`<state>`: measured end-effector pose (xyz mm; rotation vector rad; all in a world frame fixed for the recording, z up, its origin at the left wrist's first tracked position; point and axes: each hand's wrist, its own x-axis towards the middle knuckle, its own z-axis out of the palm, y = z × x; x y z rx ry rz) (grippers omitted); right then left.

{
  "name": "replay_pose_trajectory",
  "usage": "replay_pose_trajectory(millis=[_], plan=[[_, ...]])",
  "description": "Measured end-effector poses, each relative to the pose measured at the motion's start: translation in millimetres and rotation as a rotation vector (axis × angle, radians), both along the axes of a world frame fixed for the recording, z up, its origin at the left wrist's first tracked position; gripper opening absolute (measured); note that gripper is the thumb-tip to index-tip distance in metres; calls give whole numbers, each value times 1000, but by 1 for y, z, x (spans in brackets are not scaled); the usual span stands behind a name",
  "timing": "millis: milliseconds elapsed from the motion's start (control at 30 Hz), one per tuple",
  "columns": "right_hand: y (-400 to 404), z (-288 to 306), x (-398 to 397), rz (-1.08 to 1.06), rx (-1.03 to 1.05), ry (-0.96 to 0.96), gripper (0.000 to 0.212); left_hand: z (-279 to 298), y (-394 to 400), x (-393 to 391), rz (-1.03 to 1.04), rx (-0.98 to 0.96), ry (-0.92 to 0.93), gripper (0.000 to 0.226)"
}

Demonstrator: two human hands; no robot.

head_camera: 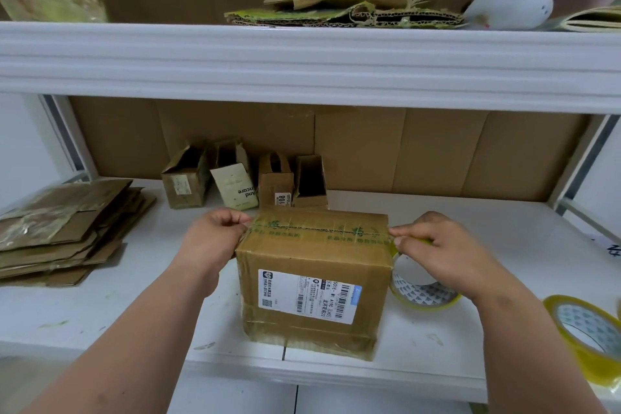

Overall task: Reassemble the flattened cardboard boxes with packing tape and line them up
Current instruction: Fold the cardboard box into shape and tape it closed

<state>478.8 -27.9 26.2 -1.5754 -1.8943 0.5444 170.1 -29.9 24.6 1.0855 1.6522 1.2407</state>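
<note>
Left hand point(215, 239) pinches the tape end at the box point(316, 282) top's 9 o'clock edge; right hand point(437, 252) grips the tape roll point(420, 289) at 3 o'clock. Small boxes point(242, 181) lined up at 12, flat cardboard point(64, 228) way left.

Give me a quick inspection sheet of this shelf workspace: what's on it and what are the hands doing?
Surface: white shelf board, a few scuff marks.
Job's things: brown cardboard box with white shipping label, top seam taped; stack of flattened brown cardboard at left; four small open cardboard boxes lined along the back; yellowish tape roll beside the box.
Clutter: second yellow tape roll at right edge; torn cardboard scraps and a white figurine on the upper shelf.
Hands: left hand pinches tape at the box's left edge; right hand holds the tape roll.
Cables: nothing seen.
Surroundings: cardboard backing sheet, white wall.
</note>
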Motion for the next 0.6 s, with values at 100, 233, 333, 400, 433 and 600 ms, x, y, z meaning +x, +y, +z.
replay_pose_trajectory(millis=[100,233,333,400,433,600], plan=[[0,-2,0,-15,-4,6,15,11,-7,3,-22,-39,-7,22],[-1,-3,-5,-11,-25,-3,25,11,-14,11,-114,-56,100,17],[-4,-3,-8,-15,-37,0,29,9,-16,16,-82,-30,75,17],[-7,-2,-10,-26,-57,-6,32,8,-17,16,-56,-4,69,25],[-7,-2,-11,-32,-66,-10,33,8,-17,16,-48,7,99,34],[-11,2,-18,-24,-134,199,29,8,-16,16,-74,50,439,42]])
